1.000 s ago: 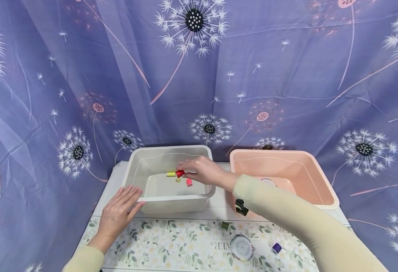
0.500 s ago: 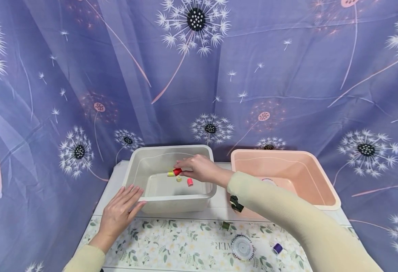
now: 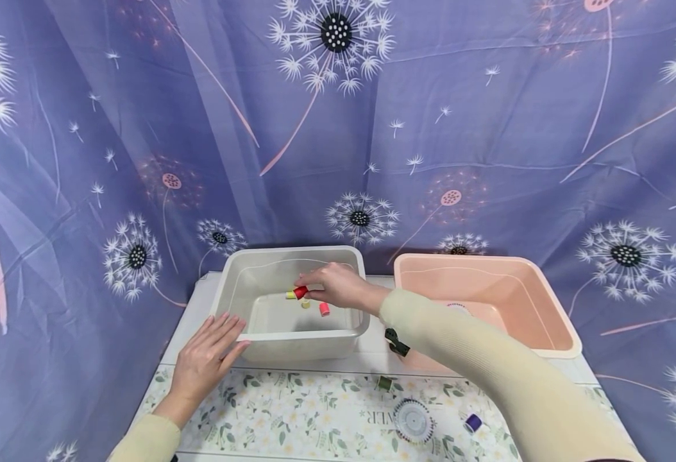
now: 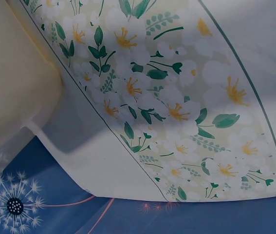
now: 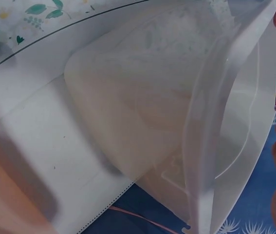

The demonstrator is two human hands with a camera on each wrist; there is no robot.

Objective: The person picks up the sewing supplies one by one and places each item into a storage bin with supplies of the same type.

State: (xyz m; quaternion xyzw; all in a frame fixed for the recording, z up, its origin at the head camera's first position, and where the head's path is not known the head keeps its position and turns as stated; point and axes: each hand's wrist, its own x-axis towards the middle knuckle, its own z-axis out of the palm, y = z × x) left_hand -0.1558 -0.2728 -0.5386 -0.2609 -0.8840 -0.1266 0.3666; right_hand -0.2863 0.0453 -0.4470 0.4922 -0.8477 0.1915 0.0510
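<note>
Handling thread spools at the gray tub (image 3: 300, 335). We see the right hand (image 3: 338, 287) pinching the red spool (image 3: 300, 292) between thumb and fingers, within the gray tub's outline; we cannot tell how far it hangs above the floor. The red spool partly hides a yellow spool (image 3: 289, 295); a pink spool (image 3: 324, 309) lies near. The left hand (image 3: 206, 356) rests on the near left rim, fingers straight, holding nothing. We judge the step to be placing or taking up the red spool; this moment alone does not settle which. If placing, we would expect the next move to call for a low, gentle release beside the yellow spool; if taking up, a firm pinch and a lift clear of the rim. A green spool (image 3: 383, 383) and a purple spool (image 3: 473, 422) lie outside, on the table.
</note>
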